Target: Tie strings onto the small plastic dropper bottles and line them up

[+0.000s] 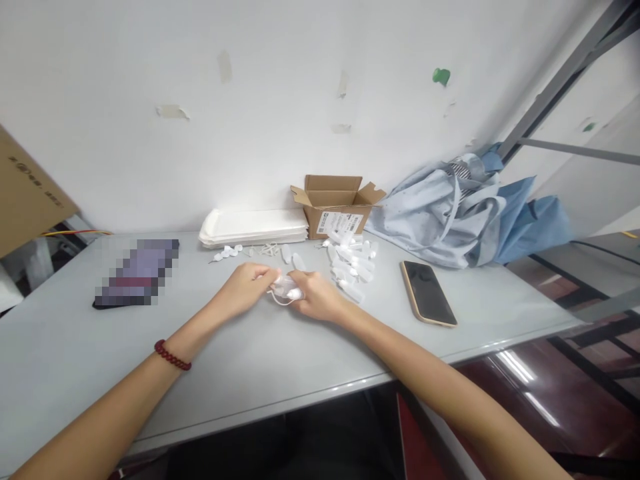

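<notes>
Over the middle of the table, my left hand [250,285] and my right hand [319,295] meet around a small translucent plastic bottle [285,287]. Its white tip points to the right, beside my right fingers, and a thin white strap curves below it. My left thumb and fingers pinch the left side; my right fingers wrap the other side, partly hiding it. Just beyond my hands lie two flat translucent oval pieces [299,261]. A pile of similar translucent bottles with white tips [353,263] lies to the right. Small white caps [229,253] and white straps [270,249] lie at the back.
An open cardboard box [333,217] stands against the wall, right of a stack of white sheets or envelopes [255,227]. A phone [429,293] lies at right, near blue fabric bags [460,207]. A pixelated dark item [137,273] is at left. The table [240,387] has a front edge.
</notes>
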A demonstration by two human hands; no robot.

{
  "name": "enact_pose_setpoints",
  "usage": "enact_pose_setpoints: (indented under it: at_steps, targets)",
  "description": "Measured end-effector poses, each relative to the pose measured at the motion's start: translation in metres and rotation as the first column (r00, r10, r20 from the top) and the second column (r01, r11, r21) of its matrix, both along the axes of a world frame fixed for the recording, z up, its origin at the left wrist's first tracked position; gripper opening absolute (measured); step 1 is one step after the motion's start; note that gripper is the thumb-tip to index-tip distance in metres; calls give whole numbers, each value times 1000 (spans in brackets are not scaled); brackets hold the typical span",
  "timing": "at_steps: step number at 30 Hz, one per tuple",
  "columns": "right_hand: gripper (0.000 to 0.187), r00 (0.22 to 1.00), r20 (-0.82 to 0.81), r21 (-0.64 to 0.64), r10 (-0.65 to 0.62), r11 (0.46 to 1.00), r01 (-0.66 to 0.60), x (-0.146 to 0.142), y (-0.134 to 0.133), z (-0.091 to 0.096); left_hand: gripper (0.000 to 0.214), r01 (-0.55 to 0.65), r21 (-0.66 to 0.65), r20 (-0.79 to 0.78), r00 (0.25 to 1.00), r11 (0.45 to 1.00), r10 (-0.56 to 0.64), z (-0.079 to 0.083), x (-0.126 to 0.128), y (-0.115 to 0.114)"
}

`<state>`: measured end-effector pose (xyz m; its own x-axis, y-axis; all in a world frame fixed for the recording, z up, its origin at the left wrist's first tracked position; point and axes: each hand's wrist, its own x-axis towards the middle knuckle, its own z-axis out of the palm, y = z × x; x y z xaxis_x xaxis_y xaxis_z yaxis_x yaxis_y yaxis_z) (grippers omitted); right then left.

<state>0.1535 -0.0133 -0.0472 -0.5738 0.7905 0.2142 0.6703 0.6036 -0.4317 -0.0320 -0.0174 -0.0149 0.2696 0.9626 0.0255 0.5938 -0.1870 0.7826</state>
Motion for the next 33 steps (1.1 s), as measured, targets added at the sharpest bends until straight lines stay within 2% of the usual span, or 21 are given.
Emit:
enact_pose_setpoints:
  at_steps: [3, 8, 11, 15, 23, 28, 30, 33]
  targets:
    - [24, 998, 61, 7, -25, 1000, 25, 0, 0, 2, 42, 3, -56, 33, 999, 998, -2, 0, -6, 3]
    - [21, 996, 62, 7, -60, 998, 60, 3, 2, 4, 29, 60, 112, -26, 998, 992, -57, 7, -10, 4]
    - [22, 997, 57, 19, -49, 999, 48, 5, 3, 2, 30, 65, 145, -67, 996, 987, -55, 7, -7, 3]
    - [23, 996, 66, 19, -54, 998, 53, 5, 2, 2, 45, 39, 124, -121, 992, 991, -24, 3, -6, 3]
    - [23, 995, 87, 29, -50, 998, 47, 5, 2, 4, 35, 56, 123, -43, 998, 991, -51, 5, -6, 3]
    - [22, 995, 98, 19, -35, 999, 34, 4, 0, 7, 50, -18, 66, -80, 997, 998, 23, 2, -7, 4]
    - [22, 994, 97, 22, -40, 999, 39, 4, 0, 7, 43, -30, 80, -57, 998, 996, 34, 4, -8, 4]
    - [22, 994, 99, 18, -42, 999, 41, 4, 0, 7, 34, 13, 96, -35, 999, 995, -10, 8, -8, 3]
